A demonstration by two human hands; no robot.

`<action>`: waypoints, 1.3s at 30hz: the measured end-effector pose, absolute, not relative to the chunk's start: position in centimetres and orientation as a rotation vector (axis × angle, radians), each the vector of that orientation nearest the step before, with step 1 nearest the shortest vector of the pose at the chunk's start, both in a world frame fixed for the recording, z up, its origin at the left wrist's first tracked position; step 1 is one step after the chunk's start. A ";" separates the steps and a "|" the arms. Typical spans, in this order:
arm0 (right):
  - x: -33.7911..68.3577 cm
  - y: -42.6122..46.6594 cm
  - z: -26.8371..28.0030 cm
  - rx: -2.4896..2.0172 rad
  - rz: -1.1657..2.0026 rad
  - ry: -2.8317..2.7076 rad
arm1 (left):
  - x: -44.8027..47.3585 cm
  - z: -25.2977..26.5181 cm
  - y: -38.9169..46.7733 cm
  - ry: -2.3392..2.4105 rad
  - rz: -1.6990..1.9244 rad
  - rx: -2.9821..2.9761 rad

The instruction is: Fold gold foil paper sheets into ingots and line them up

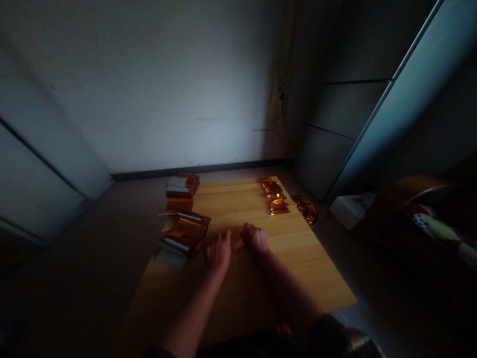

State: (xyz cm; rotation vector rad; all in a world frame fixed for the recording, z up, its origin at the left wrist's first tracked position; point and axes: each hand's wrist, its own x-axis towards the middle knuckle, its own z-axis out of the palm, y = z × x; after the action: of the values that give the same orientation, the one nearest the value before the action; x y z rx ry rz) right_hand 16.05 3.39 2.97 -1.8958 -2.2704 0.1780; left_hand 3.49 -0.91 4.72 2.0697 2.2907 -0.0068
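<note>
My left hand (219,252) and my right hand (255,237) are close together over the middle of a light wooden table (313,263). Between them lies a small orange-brown sheet (236,239), flat or folded; the dim light hides which. Both hands have curled fingers pressed on its two sides. Left of my left hand rest stacks of shiny copper-orange foil sheets (186,231) with white paper strips among them. Toward the far right edge of the table lies an overlapping row of crinkled orange foil pieces (274,195).
Beyond the table's right edge, a heap of shiny orange foil pieces (305,209) sits low near the floor. A white box (352,209) stands farther right. A pale wall (186,99) rises behind the table, and a tall cabinet (335,114) stands at the right.
</note>
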 end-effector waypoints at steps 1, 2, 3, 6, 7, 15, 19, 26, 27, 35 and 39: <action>16.0 3.4 2.8 -1.888 0.173 -2.271 | 3.4 4.6 -1.0 2.330 0.048 2.116; 16.0 3.4 2.7 -1.881 0.170 -2.270 | 3.4 4.5 -1.1 2.358 0.095 2.172; 16.0 3.4 2.6 -1.875 0.167 -2.266 | 3.4 4.5 -1.1 2.363 0.120 2.232; 16.1 3.2 2.3 -1.895 0.162 -2.222 | 3.2 4.2 -1.0 2.274 0.129 2.375; 16.2 3.2 2.3 -1.902 0.165 -2.208 | 3.2 4.1 -0.9 2.225 0.110 2.402; 17.2 1.9 2.3 -1.512 0.072 -2.332 | 2.1 3.9 0.4 1.986 0.088 2.440; 17.1 1.7 1.2 -1.247 0.048 -2.512 | 2.0 3.6 0.4 1.974 0.064 2.495; 17.1 1.8 1.2 -1.287 0.095 -2.490 | 2.4 4.2 -2.0 2.033 0.231 2.477; 17.1 1.8 1.3 -1.287 0.103 -2.475 | 2.4 4.3 -2.4 2.023 0.223 2.481; 17.2 2.3 0.8 -1.223 0.311 -2.264 | 1.6 3.2 -4.6 1.940 0.239 2.534; 17.4 2.8 0.0 -1.099 0.411 -2.176 | 0.9 2.2 -5.0 1.908 0.369 2.553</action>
State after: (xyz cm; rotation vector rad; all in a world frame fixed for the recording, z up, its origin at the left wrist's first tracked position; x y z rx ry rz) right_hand 17.44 2.76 0.03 -1.0988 -2.1761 0.4115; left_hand 0.88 -4.99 2.17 2.5532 1.9082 0.3691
